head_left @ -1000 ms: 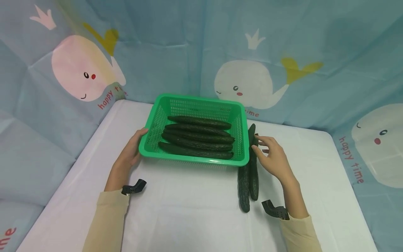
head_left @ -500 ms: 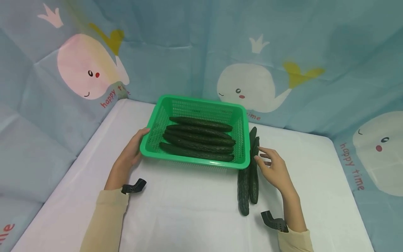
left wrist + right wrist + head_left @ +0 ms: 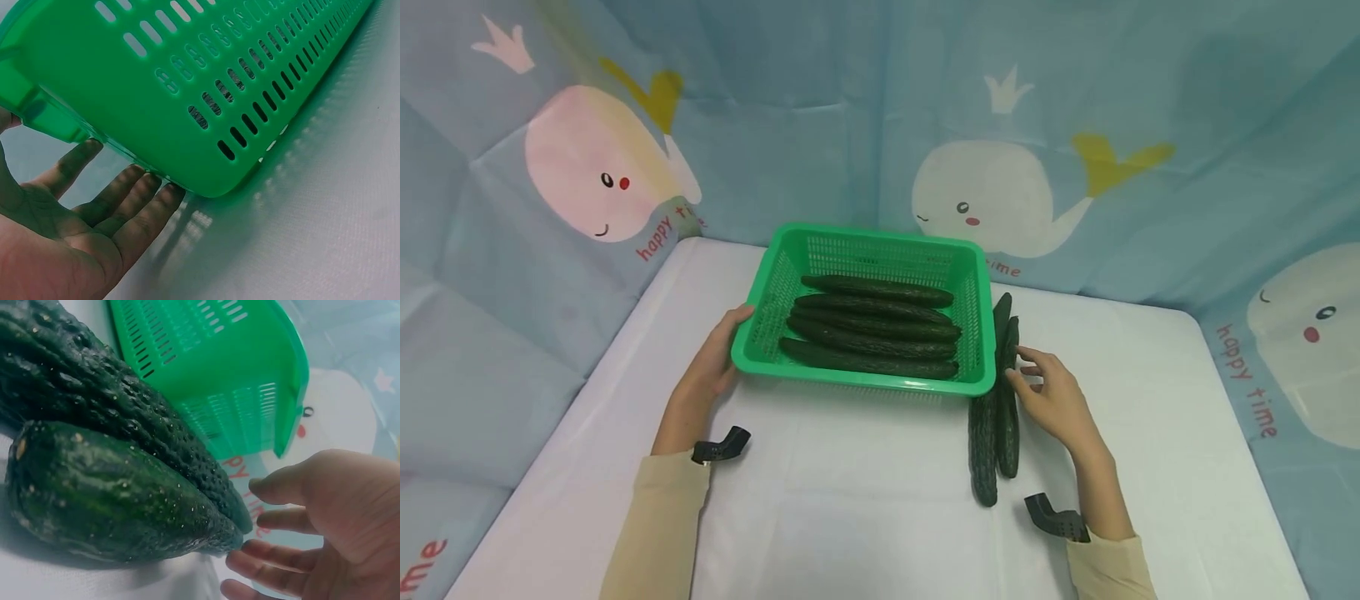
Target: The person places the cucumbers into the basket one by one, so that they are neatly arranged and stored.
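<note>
A green plastic basket (image 3: pixel 865 383) holds several dark green cucumbers (image 3: pixel 872 327) lying side by side. My left hand (image 3: pixel 711 354) is at its left end; in the left wrist view the fairly straight fingers (image 3: pixel 134 219) reach up to the end wall below the rim. To the right of the basket, two more cucumbers lie lengthwise: the inner one (image 3: pixel 982 442) is partly hidden by the basket rim, and the outer one (image 3: pixel 1008 433) is beside it. My right hand (image 3: pixel 1056 400) is by the outer cucumber's far half, fingers loosely bent and not wrapped around it.
A white cloth (image 3: pixel 865 500) covers the table. Behind and at the sides hangs a blue curtain (image 3: pixel 820 125) with whale prints. A black wrist camera mount (image 3: pixel 721 446) sits on the left arm, and another mount (image 3: pixel 1056 518) on the right.
My right hand has shifted slightly toward me along the outer cucumber. The left hand stays at the basket's left end, and the basket and cucumbers keep their places.
</note>
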Demonstrator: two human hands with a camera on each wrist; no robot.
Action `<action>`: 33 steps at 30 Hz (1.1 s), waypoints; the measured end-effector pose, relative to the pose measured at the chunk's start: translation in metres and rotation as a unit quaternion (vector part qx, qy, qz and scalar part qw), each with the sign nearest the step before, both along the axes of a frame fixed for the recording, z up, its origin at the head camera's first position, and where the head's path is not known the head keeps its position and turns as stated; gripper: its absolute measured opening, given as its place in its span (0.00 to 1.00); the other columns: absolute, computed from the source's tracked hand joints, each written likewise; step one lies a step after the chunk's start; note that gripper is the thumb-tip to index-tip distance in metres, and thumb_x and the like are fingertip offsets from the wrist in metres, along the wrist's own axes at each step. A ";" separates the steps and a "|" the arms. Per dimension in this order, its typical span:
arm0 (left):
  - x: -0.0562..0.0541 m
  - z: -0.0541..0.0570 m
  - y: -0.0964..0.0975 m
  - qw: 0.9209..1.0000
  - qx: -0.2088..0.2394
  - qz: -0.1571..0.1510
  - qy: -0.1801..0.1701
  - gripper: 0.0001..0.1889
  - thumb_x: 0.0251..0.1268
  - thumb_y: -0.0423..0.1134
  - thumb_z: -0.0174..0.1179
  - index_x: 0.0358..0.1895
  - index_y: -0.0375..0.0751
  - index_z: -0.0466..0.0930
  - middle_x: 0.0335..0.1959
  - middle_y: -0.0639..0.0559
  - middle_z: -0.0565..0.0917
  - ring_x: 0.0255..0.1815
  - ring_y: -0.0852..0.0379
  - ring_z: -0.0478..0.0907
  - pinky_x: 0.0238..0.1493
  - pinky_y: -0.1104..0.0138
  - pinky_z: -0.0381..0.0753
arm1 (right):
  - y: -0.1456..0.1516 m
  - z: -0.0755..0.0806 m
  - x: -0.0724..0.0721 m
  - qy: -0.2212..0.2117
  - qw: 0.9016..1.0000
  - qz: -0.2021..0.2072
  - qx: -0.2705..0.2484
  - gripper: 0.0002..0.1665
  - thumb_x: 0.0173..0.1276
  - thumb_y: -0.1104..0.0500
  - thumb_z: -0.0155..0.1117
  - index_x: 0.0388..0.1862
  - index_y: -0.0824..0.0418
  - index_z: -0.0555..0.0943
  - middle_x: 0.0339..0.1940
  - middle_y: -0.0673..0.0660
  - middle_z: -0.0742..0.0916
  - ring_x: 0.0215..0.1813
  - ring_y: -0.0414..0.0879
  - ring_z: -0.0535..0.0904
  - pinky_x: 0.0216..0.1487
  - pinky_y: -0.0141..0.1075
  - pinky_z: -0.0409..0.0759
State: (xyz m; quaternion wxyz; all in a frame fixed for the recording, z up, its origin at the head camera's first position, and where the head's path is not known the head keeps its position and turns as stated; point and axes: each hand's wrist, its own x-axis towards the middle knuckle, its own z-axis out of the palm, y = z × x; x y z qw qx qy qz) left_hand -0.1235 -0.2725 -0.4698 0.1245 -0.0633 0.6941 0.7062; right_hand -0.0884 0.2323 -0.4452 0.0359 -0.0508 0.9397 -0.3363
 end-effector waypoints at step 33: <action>-0.003 -0.002 -0.001 1.000 -0.002 -0.014 0.017 0.40 0.81 0.67 0.42 0.87 0.53 0.51 0.86 0.47 0.59 0.76 0.67 0.67 0.66 0.83 0.75 | 0.003 -0.004 0.001 -0.100 0.994 0.027 0.040 0.45 0.81 0.40 0.61 0.80 0.71 0.66 0.61 0.71 0.84 0.58 0.61 0.85 0.55 0.57 0.86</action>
